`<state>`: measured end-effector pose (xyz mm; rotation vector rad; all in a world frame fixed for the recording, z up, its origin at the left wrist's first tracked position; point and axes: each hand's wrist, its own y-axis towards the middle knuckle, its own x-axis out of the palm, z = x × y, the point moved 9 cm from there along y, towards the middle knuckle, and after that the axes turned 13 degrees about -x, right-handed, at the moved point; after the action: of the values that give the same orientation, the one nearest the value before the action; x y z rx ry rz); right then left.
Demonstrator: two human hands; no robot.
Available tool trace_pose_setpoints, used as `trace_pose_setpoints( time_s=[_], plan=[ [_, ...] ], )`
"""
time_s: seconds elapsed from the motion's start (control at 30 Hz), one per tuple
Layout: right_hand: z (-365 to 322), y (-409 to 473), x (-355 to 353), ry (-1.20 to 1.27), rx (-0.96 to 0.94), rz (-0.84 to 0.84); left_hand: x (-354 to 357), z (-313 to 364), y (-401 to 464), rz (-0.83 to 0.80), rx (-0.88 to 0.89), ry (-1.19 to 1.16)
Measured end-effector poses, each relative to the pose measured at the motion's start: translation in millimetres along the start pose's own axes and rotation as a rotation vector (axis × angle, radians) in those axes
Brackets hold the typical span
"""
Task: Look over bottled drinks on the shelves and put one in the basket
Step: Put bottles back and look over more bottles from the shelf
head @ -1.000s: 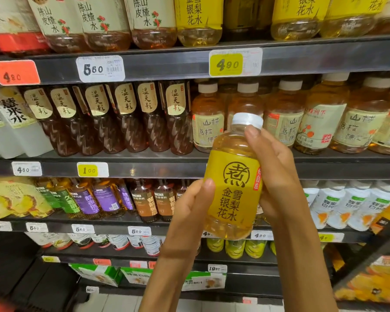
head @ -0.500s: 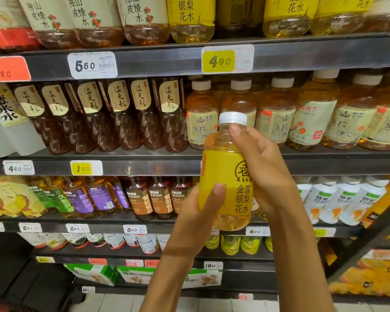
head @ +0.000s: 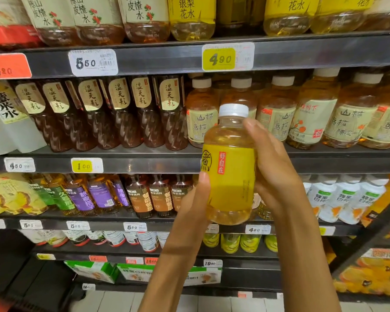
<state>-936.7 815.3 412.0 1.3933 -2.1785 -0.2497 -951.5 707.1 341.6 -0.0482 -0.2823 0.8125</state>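
A bottle of pale yellow drink with a yellow label and a white cap is held upright in front of the shelves. My left hand grips its lower left side, thumb on the label's edge. My right hand wraps its right side, with the thumb up near the bottle's shoulder. The label's side panel with a red strip faces me. No basket is in view.
Shelves full of bottled drinks fill the view: dark tea bottles at the left, amber bottles behind the held one, white bottles lower right. Price tags line the shelf edges. Orange cartons stand at bottom right.
The bottle has been turned in both hands, so the label's front has swung away to the left and its side panel now faces me. The hands stayed at about the same height.
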Motion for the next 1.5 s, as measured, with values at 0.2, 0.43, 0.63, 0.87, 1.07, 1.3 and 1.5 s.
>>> trace_pose_setpoints(
  time_s=[0.2,0.43,0.63,0.87,1.07,1.3,1.5],
  plan=[
    [-4,-2,1,-0.002,-0.047,-0.030,0,1,1,0.113,0.056,0.024],
    [5,-4,-8,0.179,0.042,0.033,6,-8,2,-0.096,-0.060,-0.072],
    [-8,1,-8,-0.114,-0.075,0.047,1,-4,3,0.050,0.045,-0.039],
    [-6,-1,-6,-0.174,-0.145,0.059,-5,4,-3,0.127,0.120,0.045],
    [-11,-4,-6,0.055,-0.209,0.047,-14,-12,2,0.015,-0.044,-0.122],
    [-7,-4,-2,0.127,-0.160,0.005,-12,-11,-2,-0.018,-0.054,-0.126],
    [-10,-3,-1,0.126,-0.159,-0.011,-13,6,-10,0.066,0.110,-0.054]
  ],
)
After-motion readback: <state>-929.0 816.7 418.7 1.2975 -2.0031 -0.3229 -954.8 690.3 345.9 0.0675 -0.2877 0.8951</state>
